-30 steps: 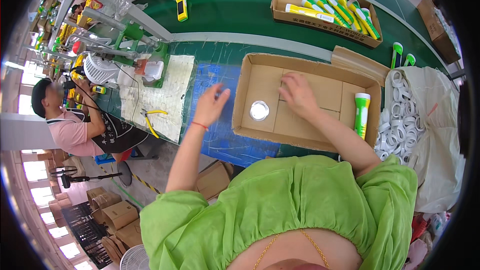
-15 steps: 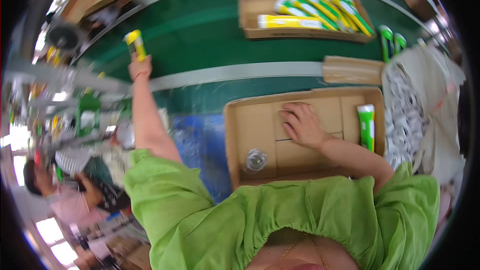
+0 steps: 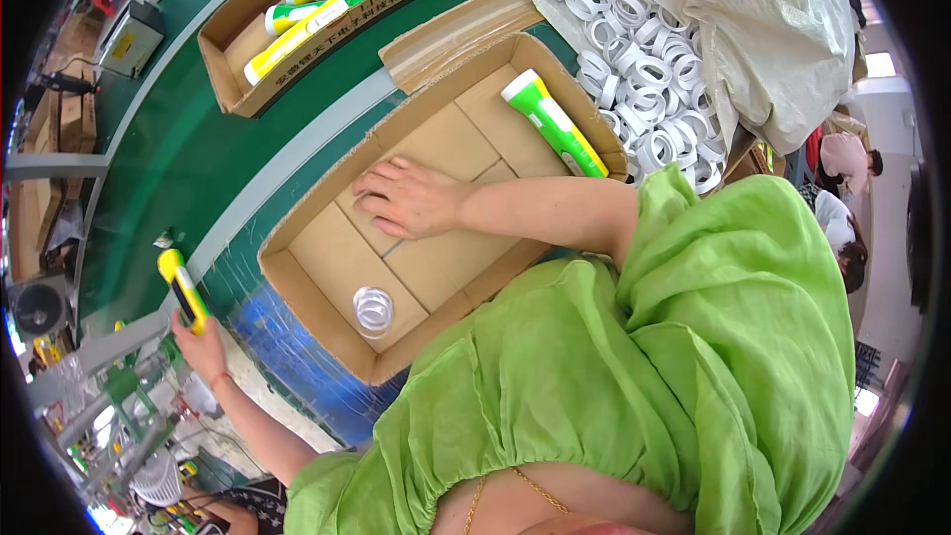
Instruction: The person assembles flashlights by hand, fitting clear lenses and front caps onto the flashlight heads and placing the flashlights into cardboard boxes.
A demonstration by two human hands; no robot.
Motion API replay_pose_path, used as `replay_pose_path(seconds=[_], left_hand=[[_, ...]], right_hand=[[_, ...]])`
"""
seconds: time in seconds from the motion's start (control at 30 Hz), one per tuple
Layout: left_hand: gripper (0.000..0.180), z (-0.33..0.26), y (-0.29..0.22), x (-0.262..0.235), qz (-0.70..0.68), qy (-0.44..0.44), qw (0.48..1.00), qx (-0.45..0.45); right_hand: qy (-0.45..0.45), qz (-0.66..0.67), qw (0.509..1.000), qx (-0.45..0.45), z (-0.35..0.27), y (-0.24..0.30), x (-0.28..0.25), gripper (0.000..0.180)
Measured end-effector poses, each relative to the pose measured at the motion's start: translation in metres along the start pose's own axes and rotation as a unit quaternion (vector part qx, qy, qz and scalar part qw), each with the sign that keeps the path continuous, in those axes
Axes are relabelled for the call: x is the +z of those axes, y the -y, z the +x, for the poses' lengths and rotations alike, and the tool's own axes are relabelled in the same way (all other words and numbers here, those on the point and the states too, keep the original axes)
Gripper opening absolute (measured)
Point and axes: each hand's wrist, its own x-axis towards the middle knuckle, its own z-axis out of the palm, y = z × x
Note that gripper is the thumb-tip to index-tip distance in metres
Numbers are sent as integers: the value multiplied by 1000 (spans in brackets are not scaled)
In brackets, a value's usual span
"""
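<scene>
Lettering (image 3: 347, 38) marks one carton (image 3: 243, 45); left grip (image 3: 205, 349) holds a yellow device (image 3: 182, 291), right grip (image 3: 411, 200) is loosely spread.

left hand (image 3: 201, 345): gripping yellow-and-black device (image 3: 182, 289) by its lower end | right hand (image 3: 411, 200): inside cardboard carton (image 3: 451, 144), beside clear round pieces (image 3: 373, 309) and green-white flashlight (image 3: 553, 122) | past carton: white rings (image 3: 654, 74) in sack (image 3: 783, 20)

A yellow, dark-panelled torch body (image 3: 182, 289) slants, lower end gripped, left of a cardboard box (image 3: 456, 136).
</scene>
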Motion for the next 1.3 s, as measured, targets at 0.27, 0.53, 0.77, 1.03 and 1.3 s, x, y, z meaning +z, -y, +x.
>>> replay_pose_path(seconds=[0.27, 0.53, 0.77, 1.03, 1.3], left_hand=[[92, -51, -61, -16, -138, 121, 982, -48], [72, -50, -30, 44, -139, 33, 988, 55], [48, -137, -203, -138, -472, 208, 855, 52], [67, -272, -297, -85, -551, 435, 704, 107], [39, -278, -309, -77, -649, 458, 607, -16]], right_hand=[[-20, 17, 1000, -13, -8, 0, -2, 31], [-2, 234, 971, 45, -43, 50, -47, 24], [24, 493, 843, 216, -76, 67, -124, 43], [168, 535, 810, 169, -81, 71, -128, 51], [69, 573, 801, 159, -112, 62, -152, 45]])
